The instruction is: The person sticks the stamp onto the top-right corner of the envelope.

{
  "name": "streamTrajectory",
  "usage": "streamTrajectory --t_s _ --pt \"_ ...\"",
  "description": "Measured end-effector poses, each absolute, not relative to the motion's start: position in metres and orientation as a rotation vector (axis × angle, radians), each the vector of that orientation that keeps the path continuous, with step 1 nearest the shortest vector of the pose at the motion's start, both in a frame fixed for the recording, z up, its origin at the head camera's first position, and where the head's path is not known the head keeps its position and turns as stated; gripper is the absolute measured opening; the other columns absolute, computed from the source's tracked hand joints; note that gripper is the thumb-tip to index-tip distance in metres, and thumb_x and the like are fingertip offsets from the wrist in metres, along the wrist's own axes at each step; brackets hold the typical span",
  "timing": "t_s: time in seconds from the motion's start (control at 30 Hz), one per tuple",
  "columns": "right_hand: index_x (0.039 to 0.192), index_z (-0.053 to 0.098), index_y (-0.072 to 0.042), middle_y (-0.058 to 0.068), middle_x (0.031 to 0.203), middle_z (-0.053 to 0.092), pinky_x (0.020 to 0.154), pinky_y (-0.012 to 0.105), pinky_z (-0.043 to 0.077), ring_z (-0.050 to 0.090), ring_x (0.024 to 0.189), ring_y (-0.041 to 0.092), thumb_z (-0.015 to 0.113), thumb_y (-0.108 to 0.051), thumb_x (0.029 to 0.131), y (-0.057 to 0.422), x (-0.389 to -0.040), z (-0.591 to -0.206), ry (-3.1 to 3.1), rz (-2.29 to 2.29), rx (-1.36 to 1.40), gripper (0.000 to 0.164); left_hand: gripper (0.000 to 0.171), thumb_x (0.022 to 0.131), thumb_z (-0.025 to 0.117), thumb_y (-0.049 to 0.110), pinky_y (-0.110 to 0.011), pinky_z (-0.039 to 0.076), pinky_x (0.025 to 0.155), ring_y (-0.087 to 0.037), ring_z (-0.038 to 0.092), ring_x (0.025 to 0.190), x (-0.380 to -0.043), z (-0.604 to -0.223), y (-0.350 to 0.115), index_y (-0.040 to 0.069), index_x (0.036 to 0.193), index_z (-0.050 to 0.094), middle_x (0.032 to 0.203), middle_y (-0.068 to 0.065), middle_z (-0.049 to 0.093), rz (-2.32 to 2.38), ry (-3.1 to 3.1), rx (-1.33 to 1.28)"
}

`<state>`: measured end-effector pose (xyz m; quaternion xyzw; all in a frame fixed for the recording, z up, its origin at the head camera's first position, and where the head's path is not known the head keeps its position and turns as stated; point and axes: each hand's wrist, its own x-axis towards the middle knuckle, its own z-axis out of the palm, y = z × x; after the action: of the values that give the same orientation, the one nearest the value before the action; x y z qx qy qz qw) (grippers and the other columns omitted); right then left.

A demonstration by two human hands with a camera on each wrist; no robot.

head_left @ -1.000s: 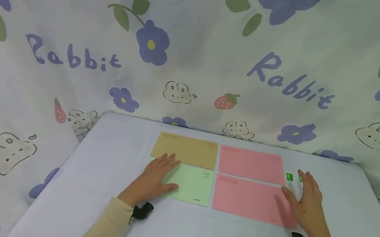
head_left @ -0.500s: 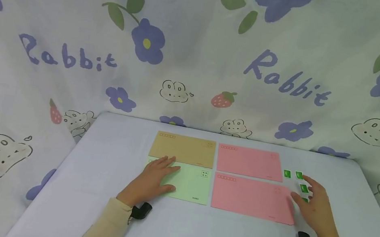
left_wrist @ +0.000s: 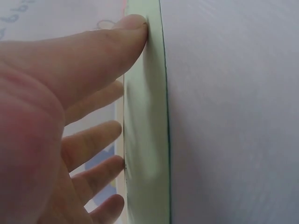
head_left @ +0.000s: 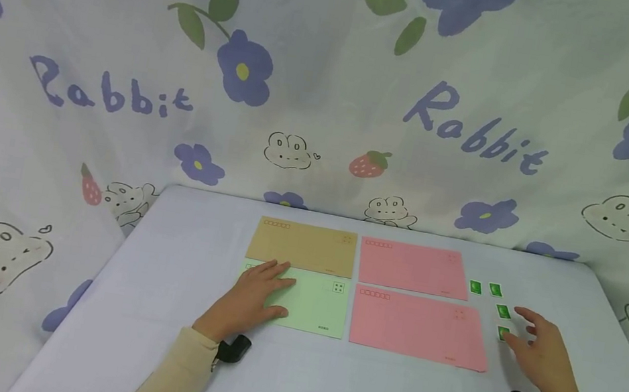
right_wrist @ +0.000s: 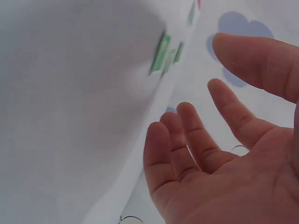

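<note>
My left hand (head_left: 247,298) rests with spread fingers over the left part of the light green envelope (head_left: 309,310). In the left wrist view its thumb tip is right at the envelope's surface (left_wrist: 152,116). To the right, my right hand (head_left: 543,355) hovers beside several small green stamps, its fingers loosely bent and nothing between them. Its thumb tip overlaps the nearest stamp (head_left: 503,332) in the head view. Another stamp (head_left: 502,311) lies just beyond that one. Farther back, two more stamps lie side by side, a left one (head_left: 475,287) and a right one (head_left: 496,289).
A tan envelope (head_left: 303,246) lies behind the green one. Two pink envelopes, a back one (head_left: 413,269) and a front one (head_left: 417,328), lie between the green envelope and the stamps. Behind the white table (head_left: 286,388) hangs a patterned curtain (head_left: 332,77).
My right hand has moved rightward and toward me, off the front pink envelope's edge and past the stamps, uncovering them. My left hand has stayed on the green envelope.
</note>
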<state>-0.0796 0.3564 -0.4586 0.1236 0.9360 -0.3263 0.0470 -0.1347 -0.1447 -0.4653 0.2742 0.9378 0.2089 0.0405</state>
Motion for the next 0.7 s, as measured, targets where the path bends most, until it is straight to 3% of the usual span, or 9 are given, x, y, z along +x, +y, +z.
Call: streamTrajectory --t_s 0.3,0.7 --pt "0.132 0.037 0.009 0.036 0.126 0.036 0.071 0.050 0.049 0.040 0.106 0.048 0.057 -0.025 0.089 0.3611 -0.0786 -0.4630 2.829 -0.921 0.485 0.058 0.059 0.080 0.070 0.041 -0.053 0.024 0.107 -0.027 0.026 0.136 -0.1341 -0.4640 -0.1443 0.016 0.131 0.055 0.147 -0.004 0.034 0.599 2.889 0.809" --pt "0.131 0.040 0.006 0.033 0.124 0.039 0.077 0.051 0.046 0.039 0.106 0.044 0.058 -0.034 0.090 0.3668 -0.0826 -0.4685 2.742 -0.895 0.568 0.060 0.057 0.080 0.070 0.040 -0.053 0.028 0.104 -0.028 0.030 0.133 -0.1343 -0.4652 -0.1446 0.014 0.129 0.057 0.144 -0.005 0.039 0.586 2.899 0.847"
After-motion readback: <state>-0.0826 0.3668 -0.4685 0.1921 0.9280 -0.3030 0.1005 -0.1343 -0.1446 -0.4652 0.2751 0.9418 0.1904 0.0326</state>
